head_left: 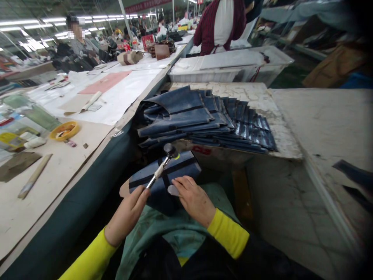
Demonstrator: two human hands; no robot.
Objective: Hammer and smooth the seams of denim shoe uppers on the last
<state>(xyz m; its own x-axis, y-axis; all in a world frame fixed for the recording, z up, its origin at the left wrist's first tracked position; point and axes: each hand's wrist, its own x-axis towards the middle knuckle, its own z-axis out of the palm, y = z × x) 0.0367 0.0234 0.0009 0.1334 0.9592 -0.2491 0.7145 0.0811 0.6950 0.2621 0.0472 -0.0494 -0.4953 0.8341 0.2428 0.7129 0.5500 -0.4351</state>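
Observation:
My left hand (126, 214) is closed round the handle of a small hammer (159, 171), whose dark head points up and away from me. Under the hammer lies a blue leather piece (145, 171) crossed by black strips, resting over the green apron (220, 194) on my lap. The fingers of my right hand (198, 200) pinch a small whitish flat piece (173, 190) just above the leather; its exact kind is unclear. Beyond my hands, several similar blue leather pieces (186, 107) lie fanned out in an overlapping stack on a worn board (284, 142).
The left table (78, 163) carries a yellow dish (65, 130), a flat wooden stick (35, 177) and bottles. A lidded plastic bin (230, 64) stands behind the stack, with a person in a red-striped top (205, 29) beyond. Dark strips (354, 175) lie at right.

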